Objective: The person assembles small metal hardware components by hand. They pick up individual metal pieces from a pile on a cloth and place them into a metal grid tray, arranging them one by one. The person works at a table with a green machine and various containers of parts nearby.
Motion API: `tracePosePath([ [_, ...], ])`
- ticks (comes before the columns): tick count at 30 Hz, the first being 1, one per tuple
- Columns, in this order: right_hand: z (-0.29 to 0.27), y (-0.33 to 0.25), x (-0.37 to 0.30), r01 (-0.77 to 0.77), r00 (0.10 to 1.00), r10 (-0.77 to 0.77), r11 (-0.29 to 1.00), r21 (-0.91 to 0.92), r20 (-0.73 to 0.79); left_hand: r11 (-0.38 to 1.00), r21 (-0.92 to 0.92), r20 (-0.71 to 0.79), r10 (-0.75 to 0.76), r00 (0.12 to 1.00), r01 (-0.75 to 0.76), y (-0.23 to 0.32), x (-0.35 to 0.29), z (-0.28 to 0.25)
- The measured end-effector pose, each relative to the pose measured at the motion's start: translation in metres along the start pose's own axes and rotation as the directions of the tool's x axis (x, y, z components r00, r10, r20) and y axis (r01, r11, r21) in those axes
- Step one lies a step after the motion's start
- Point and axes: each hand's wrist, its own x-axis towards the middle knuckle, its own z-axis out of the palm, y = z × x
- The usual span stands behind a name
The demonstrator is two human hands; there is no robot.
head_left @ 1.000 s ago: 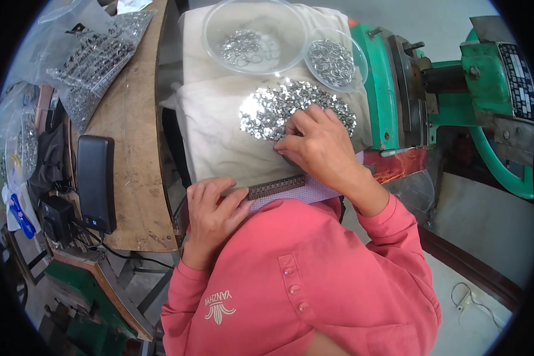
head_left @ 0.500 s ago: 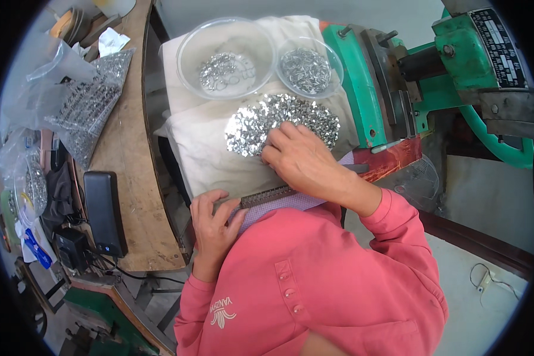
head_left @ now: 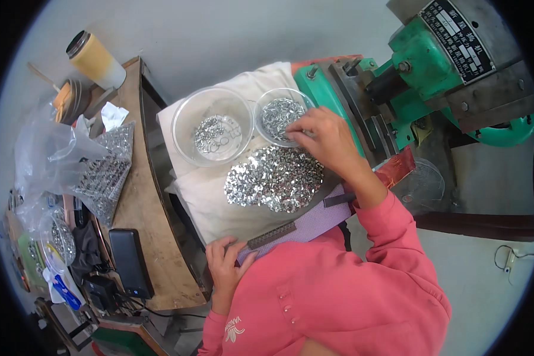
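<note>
Right hand (head_left: 325, 135) is reaching over the rim of the small clear bowl (head_left: 279, 117), fingers curling down into its silvery metal pieces; whether they are pinching one cannot be told, the fingertips being hidden behind the knuckles. Left hand (head_left: 226, 265) is lying on the near end of a lavender strip (head_left: 305, 225) carrying a dark toothed bar (head_left: 271, 235), fingers loosely bent and pressing it flat, seemingly steadying it on the lap edge. A heap of shiny metal pieces (head_left: 274, 178) is sitting on a white cloth (head_left: 219, 202), spread thin, probably for easy picking. A larger clear bowl (head_left: 212, 126) is standing just beside the small one, holding fewer pieces. Green press machine (head_left: 433, 65) is standing to the right, within arm's reach. Wooden worktop (head_left: 142, 202) at left is carrying a black rectangular device (head_left: 130, 262), clear bags of metal parts (head_left: 101, 172) and a yellow cylindrical container (head_left: 95, 59). Items at the far left rim are bending and blurring beyond identification; the pink sleeve is covering the strip's lower part.
</note>
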Motion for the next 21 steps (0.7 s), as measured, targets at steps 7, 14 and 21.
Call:
tracePosePath([
  [7, 0.039, 0.011, 0.025, 0.144, 0.983, -0.122, 0.976, -0.164, 0.137, 0.998, 0.020, -0.044, -0.066, 0.997, 0.067, 0.005, -0.005, 0.005],
  [14, 0.036, 0.010, 0.026, 0.122, 0.990, -0.112, 0.984, -0.127, 0.081, 0.997, 0.043, -0.080, -0.055, 0.995, 0.058, 0.006, -0.006, 0.011],
  [21, 0.004, -0.007, 0.005, 0.151, 0.988, -0.143, 0.967, -0.204, 0.052, 0.997, 0.050, -0.082, -0.048, 0.995, 0.053, 0.002, -0.009, 0.013],
])
